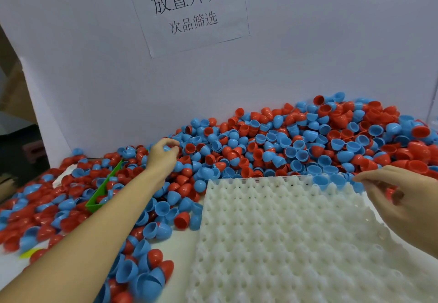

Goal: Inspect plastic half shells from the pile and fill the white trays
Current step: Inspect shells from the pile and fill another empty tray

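Carefully, my left hand (163,153) pinched a blue shell (168,148) from the pile (284,144); my right hand (403,198), loosely curled over the tray (284,231), held nothing I could see.

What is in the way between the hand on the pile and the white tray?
Nothing visible blocks it. The left hand is on the pile, and only low loose shells lie before the white tray's open cups.

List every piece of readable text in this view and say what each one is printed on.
"放置外壳": large top line on the white paper sign taped to the back wall.
"次品筛选": smaller second line on the same sign.
Small dark marks along the far edge of the white tray: too small and blurred to read.
No other text is visible.
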Demonstrator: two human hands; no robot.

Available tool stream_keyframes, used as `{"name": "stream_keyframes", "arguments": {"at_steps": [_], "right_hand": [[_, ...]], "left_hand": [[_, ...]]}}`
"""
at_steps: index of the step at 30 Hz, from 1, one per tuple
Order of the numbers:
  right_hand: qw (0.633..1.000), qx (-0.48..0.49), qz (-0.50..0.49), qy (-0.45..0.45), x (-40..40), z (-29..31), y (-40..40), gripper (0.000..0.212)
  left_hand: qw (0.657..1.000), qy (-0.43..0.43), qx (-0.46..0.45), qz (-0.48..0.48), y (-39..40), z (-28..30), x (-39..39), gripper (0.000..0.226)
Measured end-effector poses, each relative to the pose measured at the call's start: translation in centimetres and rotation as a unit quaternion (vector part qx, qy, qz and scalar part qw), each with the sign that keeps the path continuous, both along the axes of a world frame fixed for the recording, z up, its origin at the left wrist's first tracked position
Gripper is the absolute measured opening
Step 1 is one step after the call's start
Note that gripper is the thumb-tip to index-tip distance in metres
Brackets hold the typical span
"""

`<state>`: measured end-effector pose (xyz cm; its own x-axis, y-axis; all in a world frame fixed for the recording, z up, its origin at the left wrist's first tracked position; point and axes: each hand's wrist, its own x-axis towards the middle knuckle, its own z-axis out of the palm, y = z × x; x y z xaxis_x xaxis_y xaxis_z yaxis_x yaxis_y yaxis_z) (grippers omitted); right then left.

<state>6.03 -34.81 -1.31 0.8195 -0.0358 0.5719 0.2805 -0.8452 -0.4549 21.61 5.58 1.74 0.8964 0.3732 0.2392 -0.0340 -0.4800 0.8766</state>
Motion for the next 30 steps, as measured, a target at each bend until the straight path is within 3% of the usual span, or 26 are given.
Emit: {"name": "stream_keyframes", "arguments": {"at_steps": [3,5,8,11,16,19,24,27,30], "right_hand": [[1.0,0.0,0.002,-0.008,0.1,-0.1,0.0,0.025],[1.0,0.0,0.004,-0.012,0.1,-0.2,-0.1,0.026],[1.0,0.001,0.007,-0.017,0.2,-0.3,-0.3,0.026],[1.0,0.003,0.007,-0.022,0.2,-0.2,-0.4,0.024],[0.999,0.003,0.005,-0.036,0.3,-0.2,-0.5,0.024],[0.999,0.005,0.006,-0.044,0.3,-0.2,-0.6,0.024],[0.999,0.015,0.013,-0.044,0.2,-0.1,-0.5,0.024],[0.999,0.02,0.013,-0.044,0.2,0.0,-0.4,0.024],[0.999,0.021,0.013,-0.038,0.1,0.0,-0.3,0.025]], "left_hand": [[0.967,0.019,0.246,-0.054,-0.4,-1.5,0.5,0.016],[0.927,0.094,0.36,-0.056,-0.8,-2.1,0.8,0.033],[0.883,0.189,0.422,-0.079,-1.3,-1.6,1.3,0.062],[0.844,0.214,0.482,-0.103,-1.7,-1.1,1.9,0.071],[0.852,0.17,0.491,-0.067,-2.3,-1.4,1.9,0.064],[0.89,0.124,0.435,-0.052,-2.0,-1.8,1.9,0.054],[0.969,0.032,0.243,-0.038,-0.5,-1.4,1.5,0.041],[0.999,-0.013,0.017,-0.029,-0.4,-0.2,0.4,0.034],[0.974,-0.026,-0.22,-0.047,-0.7,1.2,-1.5,0.024]]}}
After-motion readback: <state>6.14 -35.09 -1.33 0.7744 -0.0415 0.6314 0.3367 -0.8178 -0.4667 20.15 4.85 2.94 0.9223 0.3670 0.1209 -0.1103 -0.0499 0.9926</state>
